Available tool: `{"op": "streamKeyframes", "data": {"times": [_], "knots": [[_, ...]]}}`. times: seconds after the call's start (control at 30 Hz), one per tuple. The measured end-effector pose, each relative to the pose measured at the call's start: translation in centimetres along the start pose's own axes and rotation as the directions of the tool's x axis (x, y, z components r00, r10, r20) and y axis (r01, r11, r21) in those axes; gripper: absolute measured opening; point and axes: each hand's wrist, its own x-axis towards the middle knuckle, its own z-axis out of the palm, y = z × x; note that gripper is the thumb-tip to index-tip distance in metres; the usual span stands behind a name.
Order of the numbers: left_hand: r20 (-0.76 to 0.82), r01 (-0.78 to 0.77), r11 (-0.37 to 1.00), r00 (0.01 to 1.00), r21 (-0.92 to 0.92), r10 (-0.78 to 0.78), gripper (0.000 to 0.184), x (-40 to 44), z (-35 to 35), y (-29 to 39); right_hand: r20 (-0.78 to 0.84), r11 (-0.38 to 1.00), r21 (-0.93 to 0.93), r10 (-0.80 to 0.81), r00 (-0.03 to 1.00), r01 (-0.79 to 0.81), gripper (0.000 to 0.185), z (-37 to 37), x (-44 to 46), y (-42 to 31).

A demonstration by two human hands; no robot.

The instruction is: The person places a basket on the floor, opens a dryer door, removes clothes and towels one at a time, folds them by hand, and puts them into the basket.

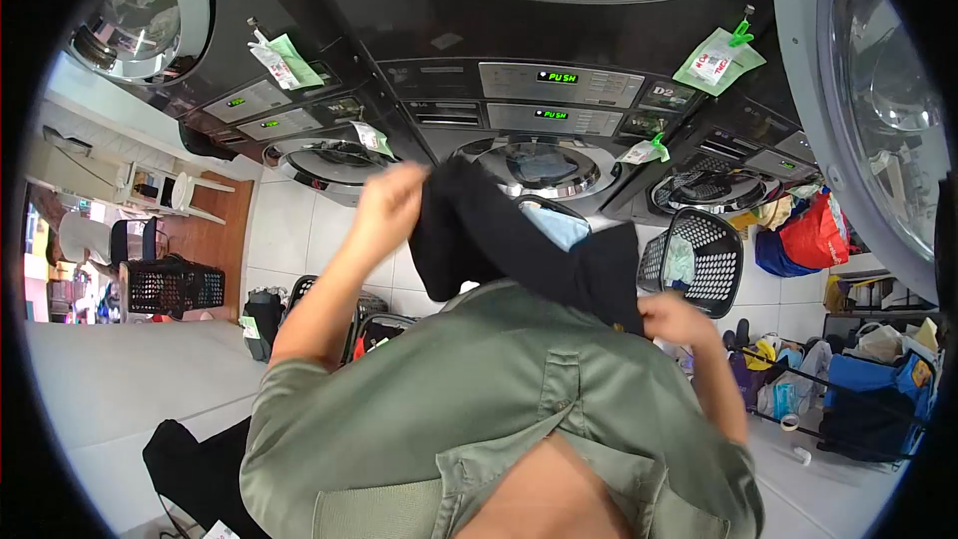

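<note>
A black garment (499, 240) is stretched out between my two hands in front of my chest; its exact kind is hard to make out. My left hand (391, 202), raised higher, is closed on its upper left end. At the lower right corner, my right hand (677, 319) grips the cloth with bent fingers, slightly blurred. Behind the garment stands a basket with light blue cloth (559, 226), partly covered by it. My green shirt (479, 339) fills the lower middle of the view.
Stacked machines with a round-door washer (544, 165) stand ahead. An open machine door (878, 90) juts in at upper right. A black laundry basket (714, 265), a red bag (813, 235) and several filled bags (868, 379) are on the right. At far left, a person (85, 238) is near another basket (175, 284).
</note>
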Motion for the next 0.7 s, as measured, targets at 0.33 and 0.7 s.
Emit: {"op": "streamKeyframes", "data": {"times": [0.33,0.7], "knots": [[-0.342,-0.196,0.937,0.893,0.289,0.292,0.025,7.5,-3.5,-1.1,-0.887,0.877,-0.452,-0.462,-0.026,-0.165,0.012,-12.4,-0.7,-3.8],[0.710,0.244,0.966,0.665,0.086,-0.231,0.021,2.3,-7.6,-3.2,-0.351,0.952,-0.137,-0.307,0.885,0.276,0.012,-11.8,-7.4,-6.4]]}}
